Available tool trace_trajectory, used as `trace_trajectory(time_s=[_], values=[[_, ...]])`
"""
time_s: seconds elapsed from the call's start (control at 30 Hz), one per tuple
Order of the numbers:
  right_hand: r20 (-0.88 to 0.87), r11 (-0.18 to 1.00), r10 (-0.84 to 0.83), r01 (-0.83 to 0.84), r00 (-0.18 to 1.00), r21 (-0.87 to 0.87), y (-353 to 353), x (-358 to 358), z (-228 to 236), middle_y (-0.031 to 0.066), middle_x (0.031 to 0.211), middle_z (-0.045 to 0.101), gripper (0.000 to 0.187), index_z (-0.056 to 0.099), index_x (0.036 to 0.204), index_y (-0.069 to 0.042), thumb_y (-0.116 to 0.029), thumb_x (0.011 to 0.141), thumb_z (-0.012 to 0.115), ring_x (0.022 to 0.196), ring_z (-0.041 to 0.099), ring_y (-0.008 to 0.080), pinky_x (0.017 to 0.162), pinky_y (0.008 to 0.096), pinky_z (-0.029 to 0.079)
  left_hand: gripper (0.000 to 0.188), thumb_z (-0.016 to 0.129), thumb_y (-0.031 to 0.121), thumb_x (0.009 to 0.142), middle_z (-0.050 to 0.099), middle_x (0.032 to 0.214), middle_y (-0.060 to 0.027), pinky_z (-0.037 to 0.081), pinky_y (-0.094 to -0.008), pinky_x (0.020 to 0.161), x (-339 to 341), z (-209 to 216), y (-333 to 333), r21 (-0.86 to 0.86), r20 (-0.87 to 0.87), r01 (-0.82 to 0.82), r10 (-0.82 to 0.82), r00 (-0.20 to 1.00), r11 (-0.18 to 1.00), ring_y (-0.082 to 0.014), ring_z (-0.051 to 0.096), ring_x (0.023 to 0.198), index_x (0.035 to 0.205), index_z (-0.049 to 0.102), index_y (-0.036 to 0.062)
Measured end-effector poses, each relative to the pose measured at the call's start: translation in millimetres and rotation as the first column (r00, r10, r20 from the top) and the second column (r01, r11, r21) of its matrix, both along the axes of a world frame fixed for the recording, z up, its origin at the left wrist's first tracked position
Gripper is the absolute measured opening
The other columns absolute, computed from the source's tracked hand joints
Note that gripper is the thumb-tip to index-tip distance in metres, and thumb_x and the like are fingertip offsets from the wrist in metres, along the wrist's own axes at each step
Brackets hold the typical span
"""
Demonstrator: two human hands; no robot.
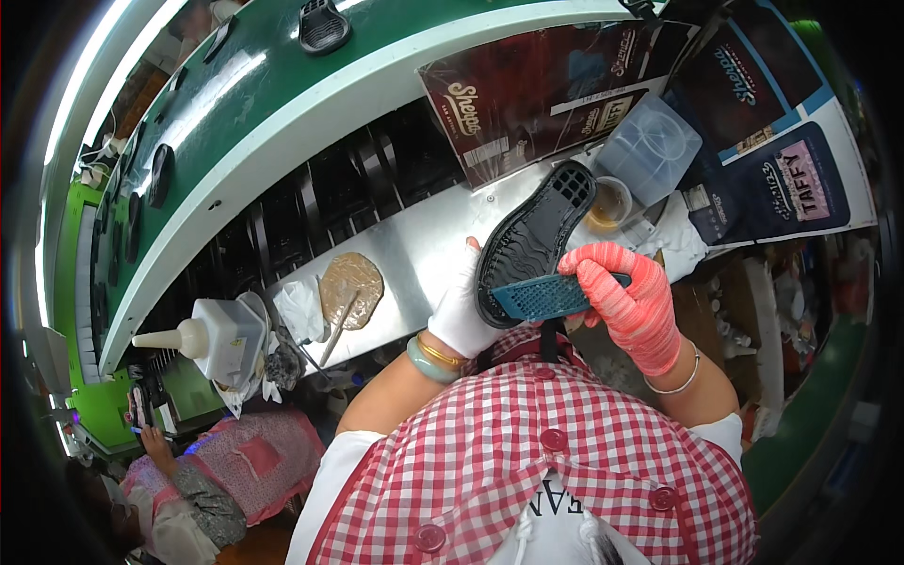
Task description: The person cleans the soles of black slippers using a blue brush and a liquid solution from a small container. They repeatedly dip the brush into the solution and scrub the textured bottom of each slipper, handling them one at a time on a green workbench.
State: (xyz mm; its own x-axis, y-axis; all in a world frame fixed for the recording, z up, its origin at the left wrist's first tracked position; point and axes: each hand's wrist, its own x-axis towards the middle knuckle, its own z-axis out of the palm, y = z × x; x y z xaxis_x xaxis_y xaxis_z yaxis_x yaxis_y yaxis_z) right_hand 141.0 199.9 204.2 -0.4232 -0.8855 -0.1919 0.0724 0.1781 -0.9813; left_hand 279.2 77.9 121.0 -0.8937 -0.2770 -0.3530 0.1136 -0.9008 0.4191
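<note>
My left hand (463, 306), in a white glove with the fingertips bare, grips the heel end of a black shoe sole (532, 240) at its left edge. The sole lies tilted over the bench edge, its hollow, ribbed inner side facing up. In a coral knitted glove, my right hand (626, 297) is closed around the handle of a flat teal brush (546, 297). The brush crosses the lower part of the sole, close over it or touching; I cannot tell which.
On the metal bench (414, 254) stand a cup of amber liquid (607, 202), a clear plastic box (650, 146) and a brown round pad (351, 290) with a stick. A white nozzle bottle (221, 341) stands left. Beyond, a green conveyor (254, 85) carries soles. Another person (217, 480) sits lower left.
</note>
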Motion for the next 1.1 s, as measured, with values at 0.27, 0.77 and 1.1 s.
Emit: trace_trajectory(time_s=[0.27, 0.77, 1.1], values=[[0.054, 0.952, 0.225, -0.231, 0.973, 0.202, -20, -14, 18, 0.0017, 0.076, 0.062, 0.026, 0.063, 0.1, -0.003, -0.026, 0.091, 0.052, 0.058, 0.058, 0.0059, 0.046, 0.0178, 0.042, 0.066, 0.027, 0.064, 0.089, 0.061, 0.103, -0.0135, 0.049, -0.0347, 0.048, 3, -28, -9, 0.109, -0.152, 0.223, -0.205, 0.967, 0.969, -0.0266, 0.062, 0.072, 0.123, 0.047, 0.0109], [0.088, 0.858, 0.401, -0.407, 0.912, 0.312, -52, -23, 6, 0.0023, 0.073, 0.063, 0.026, 0.066, 0.091, -0.003, -0.027, 0.087, 0.055, 0.052, 0.058, 0.0059, 0.043, 0.0164, 0.04, 0.057, 0.029, 0.046, 0.096, 0.054, 0.119, -0.0222, 0.051, -0.042, 0.081, 11, -51, -31, 0.441, -0.454, 0.51, -0.306, 0.837, 0.738, -0.0342, 0.059, 0.1, 0.127, 0.043, 0.001], [0.109, 0.822, 0.454, -0.463, 0.884, 0.332, -50, -36, -2, 0.0038, 0.076, 0.064, 0.027, 0.065, 0.098, -0.004, -0.026, 0.084, 0.058, 0.052, 0.057, 0.0073, 0.046, 0.0195, 0.043, 0.056, 0.027, 0.048, 0.096, 0.062, 0.082, -0.017, 0.043, -0.0327, 0.04, 11, -70, -37, 0.269, 0.103, 0.393, -0.432, 0.896, 0.879, -0.0256, 0.051, 0.045, 0.114, 0.051, 0.0013]])
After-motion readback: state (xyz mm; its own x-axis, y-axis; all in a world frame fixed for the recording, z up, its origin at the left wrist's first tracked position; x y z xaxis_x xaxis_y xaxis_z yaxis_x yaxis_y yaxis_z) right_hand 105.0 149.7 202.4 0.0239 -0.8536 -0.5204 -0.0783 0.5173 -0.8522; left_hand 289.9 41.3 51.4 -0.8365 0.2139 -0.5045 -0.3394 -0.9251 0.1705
